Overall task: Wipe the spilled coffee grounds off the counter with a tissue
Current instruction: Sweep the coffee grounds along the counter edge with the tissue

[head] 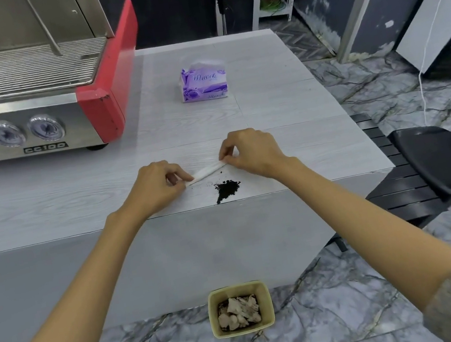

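A small dark pile of coffee grounds (226, 189) lies near the front edge of the pale wood-grain counter (282, 106). Just behind it a white tissue (208, 171), folded into a narrow strip, stretches between my two hands. My left hand (160, 183) pinches its left end with thumb and fingers. My right hand (250, 149) pinches its right end. The strip sits low over the counter, a little apart from the grounds.
A purple tissue pack (203, 81) stands further back on the counter. An espresso machine (22, 86) with red side fills the left. On the floor below the counter edge sits a yellow bin (240, 308) with crumpled tissues. A black chair (440, 163) stands at the right.
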The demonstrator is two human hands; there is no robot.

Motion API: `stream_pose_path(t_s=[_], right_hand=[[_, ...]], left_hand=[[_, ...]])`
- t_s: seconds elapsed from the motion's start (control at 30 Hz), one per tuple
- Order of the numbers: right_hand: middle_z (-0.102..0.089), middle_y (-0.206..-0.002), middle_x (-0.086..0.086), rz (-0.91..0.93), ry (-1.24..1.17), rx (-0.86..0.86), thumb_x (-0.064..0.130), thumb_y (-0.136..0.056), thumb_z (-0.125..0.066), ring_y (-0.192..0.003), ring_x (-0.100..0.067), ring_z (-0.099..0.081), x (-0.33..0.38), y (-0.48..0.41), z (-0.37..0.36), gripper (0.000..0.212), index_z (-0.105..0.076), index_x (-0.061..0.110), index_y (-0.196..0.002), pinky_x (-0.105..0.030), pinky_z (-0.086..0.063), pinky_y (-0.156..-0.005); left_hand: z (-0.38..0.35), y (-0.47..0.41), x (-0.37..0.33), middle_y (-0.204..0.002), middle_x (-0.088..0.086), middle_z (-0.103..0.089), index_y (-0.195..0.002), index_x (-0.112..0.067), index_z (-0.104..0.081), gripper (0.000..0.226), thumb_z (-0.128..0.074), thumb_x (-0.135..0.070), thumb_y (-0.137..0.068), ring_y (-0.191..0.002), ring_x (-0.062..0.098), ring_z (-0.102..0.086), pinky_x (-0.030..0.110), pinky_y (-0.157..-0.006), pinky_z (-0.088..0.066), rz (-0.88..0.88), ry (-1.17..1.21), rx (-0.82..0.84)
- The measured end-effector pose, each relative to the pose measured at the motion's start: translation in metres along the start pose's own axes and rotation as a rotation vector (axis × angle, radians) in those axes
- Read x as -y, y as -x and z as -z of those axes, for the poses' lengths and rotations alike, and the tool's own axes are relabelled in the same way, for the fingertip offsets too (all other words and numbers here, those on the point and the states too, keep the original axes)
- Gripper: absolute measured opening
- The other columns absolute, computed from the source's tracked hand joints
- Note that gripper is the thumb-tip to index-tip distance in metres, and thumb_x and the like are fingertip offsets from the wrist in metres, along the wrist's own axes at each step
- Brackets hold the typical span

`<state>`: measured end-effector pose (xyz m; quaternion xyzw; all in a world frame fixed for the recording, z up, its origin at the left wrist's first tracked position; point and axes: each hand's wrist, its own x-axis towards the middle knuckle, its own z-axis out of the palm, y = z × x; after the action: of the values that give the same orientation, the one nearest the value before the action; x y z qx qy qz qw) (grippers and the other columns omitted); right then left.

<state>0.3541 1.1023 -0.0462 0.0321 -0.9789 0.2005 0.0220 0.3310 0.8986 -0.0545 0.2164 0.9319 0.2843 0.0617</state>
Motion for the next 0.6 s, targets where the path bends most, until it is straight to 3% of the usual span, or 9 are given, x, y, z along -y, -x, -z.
stream_pose_path(t_s=[0.17, 0.27, 0.4, 0.6], right_hand=[[-0.067, -0.097, 0.008, 0.060, -0.015, 0.015, 0.022, -0.086, -0.058, -0.073, -0.007, -0.046, -0.005, 0.017, -0.003, 0.013, -0.070, 0.025, -0.091, -0.020, -0.026, -0.052], [-0.066, -0.097, 0.009, 0.088, 0.024, 0.037, 0.025, -0.087, -0.058, -0.073, -0.007, -0.045, -0.010, 0.025, 0.000, 0.013, -0.070, 0.027, -0.091, -0.021, -0.026, -0.053], [-0.061, -0.086, 0.016, 0.025, -0.061, -0.041, 0.026, -0.086, -0.060, -0.064, -0.002, -0.044, -0.015, 0.029, 0.009, 0.011, -0.070, 0.028, -0.089, -0.016, -0.027, -0.054], [-0.069, -0.095, 0.008, -0.122, -0.021, -0.104, 0.025, -0.086, -0.057, -0.085, -0.013, -0.058, -0.029, 0.035, 0.013, 0.014, -0.069, 0.026, -0.093, -0.025, -0.035, -0.066]], left_hand=[[-0.010, 0.028, -0.005, -0.077, 0.001, -0.054, -0.087, -0.018, -0.072, 0.018, -0.059, -0.007, -0.080, -0.073, 0.011, -0.048, 0.018, -0.067, -0.035, 0.009, 0.028, 0.001], [-0.021, 0.042, -0.012, -0.072, -0.004, -0.051, -0.088, -0.020, -0.071, 0.017, -0.059, -0.011, -0.081, -0.082, 0.017, -0.049, 0.024, -0.075, -0.035, 0.002, 0.027, -0.009], [-0.020, 0.036, -0.019, -0.069, -0.010, -0.047, -0.089, -0.022, -0.072, 0.018, -0.058, -0.012, -0.082, -0.075, 0.011, -0.043, 0.017, -0.066, -0.033, -0.014, 0.046, -0.068], [-0.018, -0.004, -0.030, -0.078, -0.005, -0.054, -0.091, -0.027, -0.073, 0.018, -0.059, -0.019, -0.084, -0.082, 0.014, -0.044, 0.032, -0.080, -0.038, -0.092, -0.002, -0.116]])
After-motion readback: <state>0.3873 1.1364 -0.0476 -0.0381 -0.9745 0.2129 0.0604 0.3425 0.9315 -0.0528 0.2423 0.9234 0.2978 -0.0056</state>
